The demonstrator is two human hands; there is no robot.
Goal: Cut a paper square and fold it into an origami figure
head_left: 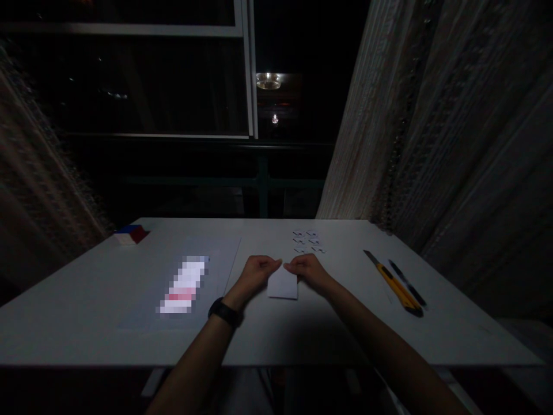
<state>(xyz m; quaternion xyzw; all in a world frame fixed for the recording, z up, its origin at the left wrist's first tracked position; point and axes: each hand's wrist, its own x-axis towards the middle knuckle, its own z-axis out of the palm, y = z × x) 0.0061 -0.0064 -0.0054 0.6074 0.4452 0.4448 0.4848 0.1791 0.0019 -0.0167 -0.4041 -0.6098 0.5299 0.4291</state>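
Observation:
Both my hands hold a small white piece of paper (282, 287), which looks folded, above the middle of the white table (337, 323). My left hand (259, 272) pinches its upper left part between thumb and fingers; a black watch is on that wrist. On the upper right part, my right hand (311, 270) has a like pinch, and the two thumb tips nearly meet at the top. Just beyond the hands lie several small pieces with dark marks (311, 234), in two columns, partly hidden by my right hand.
At the right lie a yellow utility knife (395, 287), its blade showing, and a dark pen (406, 281). A lit, blurred-out phone-like screen (184, 285) rests on a pale sheet (227, 259) at left. A coloured cube (132, 234) sits far left. Curtains (358, 115) hang beside the window.

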